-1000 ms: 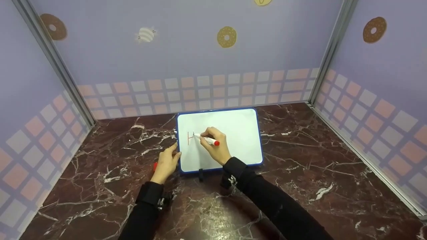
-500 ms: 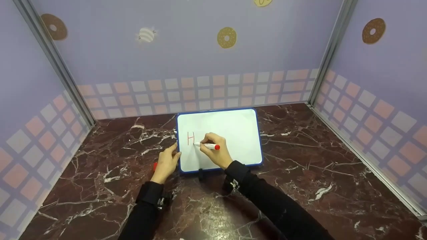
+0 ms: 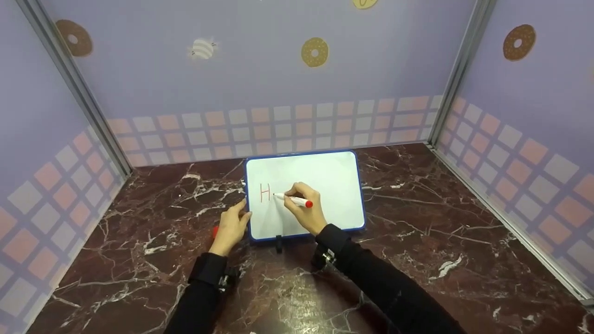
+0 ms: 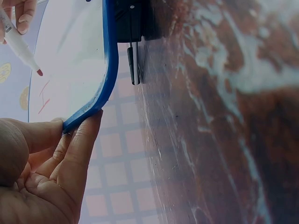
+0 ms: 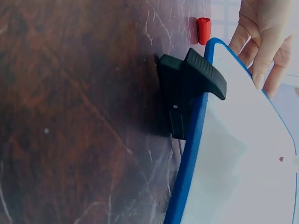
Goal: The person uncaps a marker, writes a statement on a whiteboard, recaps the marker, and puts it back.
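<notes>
A whiteboard [image 3: 334, 185] with a blue frame leans back on a black stand [image 5: 177, 93]. My left hand [image 3: 230, 227] pinches its left edge, thumb on the white face and fingers behind, as the left wrist view shows. My right hand [image 3: 313, 217] grips a white marker [image 3: 290, 199] with a red end. The marker's red tip [image 4: 40, 73] points at the board just right of a red letter H [image 3: 265, 192]. In the right wrist view the right hand is out of sight; the left hand's fingers [image 5: 264, 56] show at the frame.
A red marker cap [image 5: 203, 31] stands on the dark marbled table [image 3: 417, 260], partly hidden behind the left hand in the head view. Purple walls [image 3: 260, 79] with pink and white squares enclose the table at the back and both sides.
The right hand moved the marker down, completing the H's right stroke, then slightly up and right of the letter. The left hand and the board stay in place.
</notes>
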Tool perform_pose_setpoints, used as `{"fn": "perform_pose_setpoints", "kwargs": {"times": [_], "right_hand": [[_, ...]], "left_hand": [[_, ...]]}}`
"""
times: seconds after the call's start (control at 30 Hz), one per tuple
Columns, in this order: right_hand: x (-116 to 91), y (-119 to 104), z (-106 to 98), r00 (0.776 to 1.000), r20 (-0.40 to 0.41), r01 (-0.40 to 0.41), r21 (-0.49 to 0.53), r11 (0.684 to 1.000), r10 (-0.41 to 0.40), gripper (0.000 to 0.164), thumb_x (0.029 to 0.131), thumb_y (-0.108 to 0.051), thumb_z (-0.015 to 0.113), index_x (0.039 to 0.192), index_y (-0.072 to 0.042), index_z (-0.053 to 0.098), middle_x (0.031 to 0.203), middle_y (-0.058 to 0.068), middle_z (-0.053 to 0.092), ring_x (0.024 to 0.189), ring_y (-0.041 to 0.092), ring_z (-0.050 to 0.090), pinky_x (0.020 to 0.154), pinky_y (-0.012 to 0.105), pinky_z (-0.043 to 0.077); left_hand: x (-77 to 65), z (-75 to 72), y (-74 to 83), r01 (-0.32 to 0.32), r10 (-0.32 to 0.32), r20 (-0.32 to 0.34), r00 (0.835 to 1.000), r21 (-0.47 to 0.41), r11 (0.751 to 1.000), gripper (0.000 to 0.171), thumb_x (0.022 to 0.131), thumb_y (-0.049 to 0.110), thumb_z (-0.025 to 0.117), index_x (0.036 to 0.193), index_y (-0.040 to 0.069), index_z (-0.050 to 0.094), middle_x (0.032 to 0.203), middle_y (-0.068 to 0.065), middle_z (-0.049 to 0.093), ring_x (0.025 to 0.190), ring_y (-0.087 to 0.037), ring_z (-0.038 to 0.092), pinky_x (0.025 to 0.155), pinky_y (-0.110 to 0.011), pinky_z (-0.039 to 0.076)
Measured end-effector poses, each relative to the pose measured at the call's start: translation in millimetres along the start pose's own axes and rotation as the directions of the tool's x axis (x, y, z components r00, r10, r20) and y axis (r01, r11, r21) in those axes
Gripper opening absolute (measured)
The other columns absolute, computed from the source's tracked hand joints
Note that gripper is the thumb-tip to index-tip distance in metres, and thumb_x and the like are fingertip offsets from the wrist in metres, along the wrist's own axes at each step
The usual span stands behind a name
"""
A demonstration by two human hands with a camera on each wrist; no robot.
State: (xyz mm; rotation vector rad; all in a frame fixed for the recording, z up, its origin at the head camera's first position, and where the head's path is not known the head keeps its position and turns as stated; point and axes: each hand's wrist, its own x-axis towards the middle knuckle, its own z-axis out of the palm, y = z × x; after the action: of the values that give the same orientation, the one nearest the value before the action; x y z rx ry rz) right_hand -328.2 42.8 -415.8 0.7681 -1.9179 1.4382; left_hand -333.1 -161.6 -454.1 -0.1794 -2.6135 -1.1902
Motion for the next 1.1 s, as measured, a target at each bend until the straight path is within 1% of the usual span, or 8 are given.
{"fn": "perform_pose_setpoints", "kwargs": {"times": [0.13,0.27,0.43,0.53,0.63,0.87,1.1], "right_hand": [[0.5,0.3,0.0,1.0,0.011,-0.008,0.0,1.0,0.008,0.01,0.078,0.016,0.066,0.076,0.011,0.058,0.083,0.025,0.067,0.075,0.033,0.068,0.071,0.022,0.054],[0.1,1.3,-0.3,1.0,0.02,-0.01,-0.003,1.0,0.01,0.009,0.079,0.016,0.066,0.076,0.011,0.059,0.083,0.025,0.068,0.075,0.032,0.068,0.071,0.021,0.053],[0.0,3.1,-2.8,1.0,-0.012,-0.012,-0.006,1.0,0.012,0.009,0.078,0.018,0.064,0.075,0.012,0.059,0.081,0.025,0.067,0.072,0.029,0.066,0.068,0.019,0.05],[0.3,5.3,-4.2,0.999,-0.031,-0.017,-0.008,1.0,0.016,0.008,0.079,0.018,0.065,0.075,0.012,0.059,0.08,0.025,0.066,0.07,0.027,0.064,0.066,0.018,0.048],[1.3,7.0,-4.3,0.999,-0.033,-0.03,-0.003,1.0,0.03,0.008,0.08,0.016,0.065,0.077,0.012,0.06,0.081,0.024,0.066,0.072,0.026,0.065,0.067,0.017,0.049],[2.1,8.0,-1.3,0.999,0.005,-0.052,0.025,0.998,0.052,0.006,0.081,0.013,0.067,0.08,0.01,0.062,0.084,0.023,0.069,0.075,0.023,0.067,0.068,0.017,0.05],[-2.5,9.2,0.4,0.999,0.037,-0.04,0.042,0.998,0.039,0.007,0.08,0.015,0.067,0.079,0.011,0.062,0.083,0.024,0.068,0.071,0.021,0.065,0.066,0.016,0.048]], "left_hand": [[0.1,0.1,0.1,0.002,-0.002,-0.001,1.0,0.002,1.0,0.046,0.096,0.002,0.06,0.139,-0.01,0.049,0.098,-0.029,0.072,0.055,-0.02,0.064,0.054,-0.031,0.053],[0.3,0.5,0.0,0.012,-0.012,0.007,1.0,0.005,1.0,0.046,0.096,0.002,0.059,0.14,-0.01,0.048,0.098,-0.028,0.072,0.057,-0.023,0.065,0.055,-0.031,0.053],[0.1,0.1,0.1,0.02,-0.02,0.015,1.0,-0.009,1.0,0.047,0.097,0.003,0.059,0.141,-0.009,0.047,0.101,-0.029,0.071,0.062,-0.03,0.068,0.057,-0.032,0.054],[-0.8,-0.2,0.3,0.017,-0.017,0.011,1.0,-0.017,1.0,0.047,0.097,0.003,0.059,0.141,-0.008,0.048,0.102,-0.029,0.071,0.063,-0.031,0.067,0.057,-0.032,0.054],[-1.6,-0.1,0.6,0.012,-0.012,0.004,1.0,-0.021,1.0,0.047,0.096,0.003,0.059,0.14,-0.009,0.048,0.102,-0.03,0.071,0.063,-0.032,0.067,0.056,-0.032,0.054],[-1.4,0.6,1.2,0.009,-0.009,-0.007,1.0,-0.011,1.0,0.046,0.096,0.003,0.06,0.139,-0.009,0.05,0.1,-0.029,0.072,0.062,-0.033,0.068,0.055,-0.033,0.054],[-0.8,0.7,1.0,0.009,-0.009,-0.009,1.0,-0.004,1.0,0.046,0.096,0.003,0.06,0.139,-0.009,0.05,0.102,-0.029,0.071,0.065,-0.033,0.069,0.057,-0.035,0.056]]}}
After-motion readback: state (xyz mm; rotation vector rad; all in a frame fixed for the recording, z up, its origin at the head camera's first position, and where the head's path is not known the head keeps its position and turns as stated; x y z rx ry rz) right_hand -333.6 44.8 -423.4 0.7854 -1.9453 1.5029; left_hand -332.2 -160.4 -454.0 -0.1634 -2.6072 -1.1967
